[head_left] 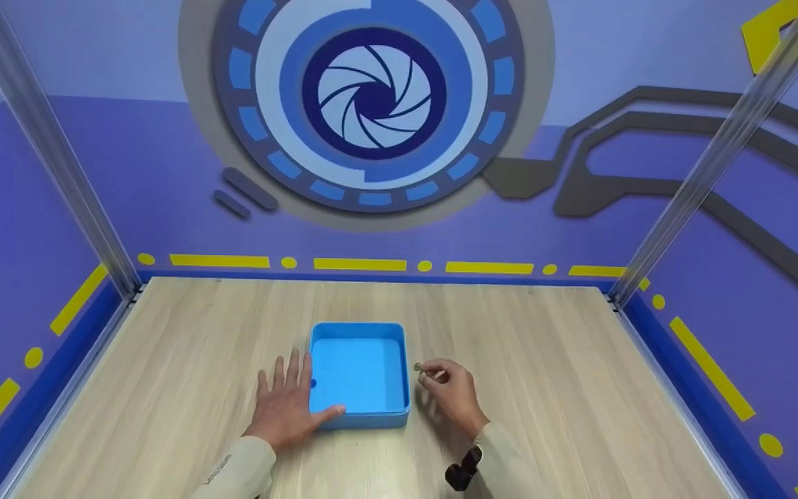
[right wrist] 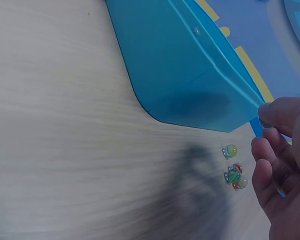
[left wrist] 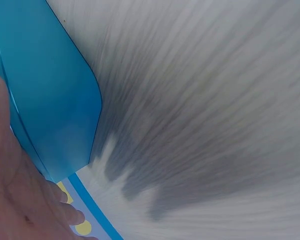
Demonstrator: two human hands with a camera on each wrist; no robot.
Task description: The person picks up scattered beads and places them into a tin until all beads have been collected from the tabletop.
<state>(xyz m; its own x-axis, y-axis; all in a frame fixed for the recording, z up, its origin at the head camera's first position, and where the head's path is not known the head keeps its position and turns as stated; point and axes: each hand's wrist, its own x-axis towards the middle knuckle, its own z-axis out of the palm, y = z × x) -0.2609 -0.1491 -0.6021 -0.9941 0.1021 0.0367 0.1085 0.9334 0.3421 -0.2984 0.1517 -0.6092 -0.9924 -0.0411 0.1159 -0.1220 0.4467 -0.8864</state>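
Note:
A square blue box [head_left: 371, 421] with its top uncovered stands on the wooden table. My left hand [head_left: 285, 409] lies spread against the box's left side, fingers straight and thumb over the front rim. Just off the right wall, my right hand [head_left: 456, 396] pinches a marble [head_left: 418, 367] between thumb and index finger. In the right wrist view that marble [right wrist: 264, 120] is partly covered by the fingertips, close to the box's rim. Beneath the hand, several glass marbles [right wrist: 232, 151] rest on the table; the head view hides them behind the right hand.
The light wooden table [head_left: 551, 360] runs back to a purple wall [head_left: 149, 208] with yellow marks. Metal posts [head_left: 59, 145] rise at both back corners. A dark blue spot [head_left: 313, 383] shows on the box's inner left side. A black device [head_left: 463, 470] sits at the right wrist.

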